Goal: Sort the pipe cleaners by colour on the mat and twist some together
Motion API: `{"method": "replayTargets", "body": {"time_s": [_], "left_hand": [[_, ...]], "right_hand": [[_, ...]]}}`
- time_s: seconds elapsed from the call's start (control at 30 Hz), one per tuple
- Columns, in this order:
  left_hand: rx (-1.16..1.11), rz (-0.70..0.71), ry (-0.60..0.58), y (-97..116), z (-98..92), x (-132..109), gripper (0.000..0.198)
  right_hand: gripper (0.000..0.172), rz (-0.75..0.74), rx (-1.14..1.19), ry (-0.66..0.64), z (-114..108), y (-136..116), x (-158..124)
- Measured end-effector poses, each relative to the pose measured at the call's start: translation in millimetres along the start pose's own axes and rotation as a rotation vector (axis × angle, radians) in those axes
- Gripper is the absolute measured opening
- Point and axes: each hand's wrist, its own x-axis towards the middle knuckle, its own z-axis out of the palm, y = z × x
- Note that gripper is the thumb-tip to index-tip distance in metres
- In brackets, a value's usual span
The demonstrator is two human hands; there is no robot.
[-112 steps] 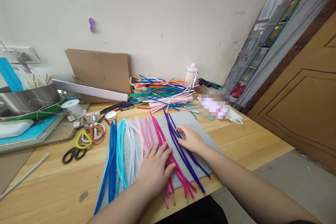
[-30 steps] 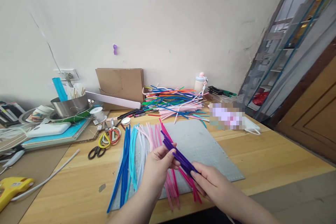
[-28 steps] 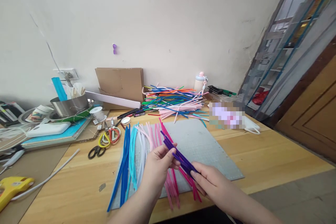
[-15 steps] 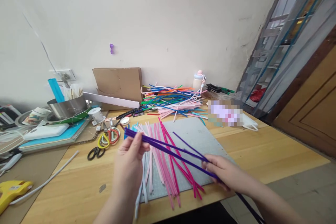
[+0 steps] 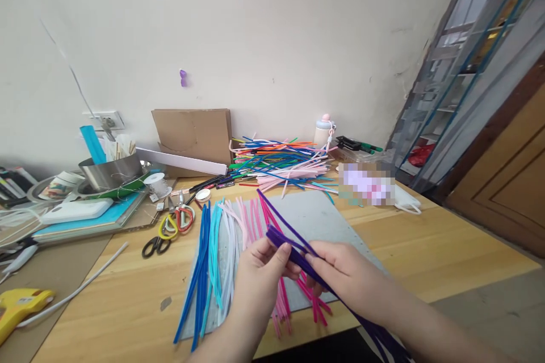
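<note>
While the left hand [image 5: 264, 261] and right hand [image 5: 340, 269] pinch their fingers shut around a bundle of fuzzy purple pipe cleaners [image 5: 292, 247] just above the grey cutting mat [image 5: 340, 221], its loose trailing ends, hanging off the mat's near edge, could snag and slide free.

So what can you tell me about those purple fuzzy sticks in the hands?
The purple fuzzy sticks are a thin bundle of long, soft-looking stems, deep violet. Both hands pinch them: the left hand near the upper ends, the right hand just beside it. They hang above the grey mat, slanting down to the right, tails running past the table edge. One stem pokes out further up.
</note>
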Motion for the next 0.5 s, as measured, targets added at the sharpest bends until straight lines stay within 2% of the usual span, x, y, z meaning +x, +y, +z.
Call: {"method": "replayTargets", "body": {"time_s": [0.23,0.33,0.5], "left_hand": [[0.056,0.012,0.042,-0.5,-5.4,-0.2,0.024],[0.053,0.051,0.070,-3.5,-6.1,0.7,0.023],[0.084,0.066,0.047,-7.8,-7.3,3.1,0.025]], "right_hand": [[0.030,-0.037,-0.080,0.057,12.3,9.9,3.3],[0.028,-0.075,-0.167,0.073,10.6,6.1,2.7],[0.027,-0.102,-0.230,0.052,8.6,-2.0,-0.2]]}}
